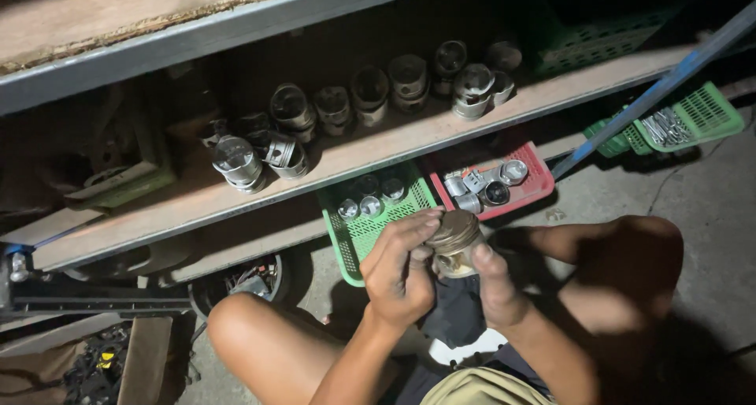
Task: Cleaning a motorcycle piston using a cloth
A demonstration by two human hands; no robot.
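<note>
Piston point(455, 239) — round, dull-metal, cylinder-shaped, crown tilted up toward the camera — held in the air between two bare hands, just in front of the green perforated plastic basket point(354, 235) on the concrete floor point(709, 208). Left hand point(402, 275) curled round the piston's near-left side, fingers point(413, 225) bent over the rim of the crown, grip pressed onto the metal. Right hand point(494, 283) touching the piston's right side, thumb laid against the skirt, grip likewise closed on it; fingertips behind the piston hidden. Dark cloth point(457, 310) hanging just below the piston, between the two wrists. Bare knees either side of the piston, lower in view, with a scrap of white underneath.

Inside the green basket, behind the piston: several smaller round metal parts point(370, 200). Touching the basket's right edge, a red perforated plastic basket point(535, 180) with more shiny metal pieces. Further right of the piston, well apart, a second green basket point(705, 113) with long metal tools, crossed by a slanting blue-grey bar point(654, 90).

Above and behind the piston, a long wooden shelf point(354, 157) carrying a row of similar grey metal pistons point(331, 109), some upright, some lying on their sides. Left end of the shelf too dark to make out — only a greenish flat object there.
</note>
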